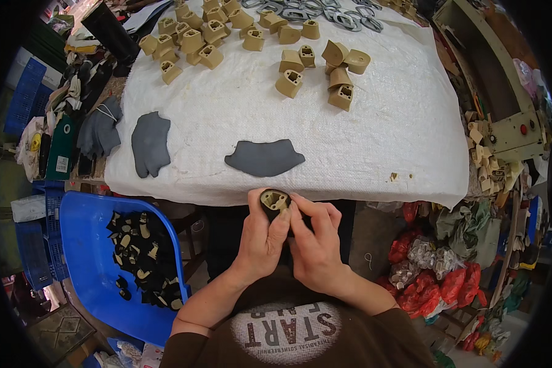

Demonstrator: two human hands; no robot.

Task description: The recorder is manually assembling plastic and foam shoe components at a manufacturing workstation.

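Observation:
Between both hands, just off the table's near edge, is a beige shoe heel (275,201) with dark covering wrapped around its sides and its hollow end facing up. My left hand (259,239) is closed around its left side, the thumb near the lower rim. On the other side my right hand (316,242) pinches the covering at the rim. A dark grey cut piece (265,157) of leather-like material lies flat on the table right ahead of the hands. Further left rests a stack of similar grey pieces (151,145).
White woven sheeting (405,122) covers the table. Many bare beige heels (214,32) stand at the back, with grey ring-shaped parts (349,19) behind them. A blue tub (86,270) at lower left holds dark-covered heels. Red bags (423,294) lie at right; a machine (512,132) stands there.

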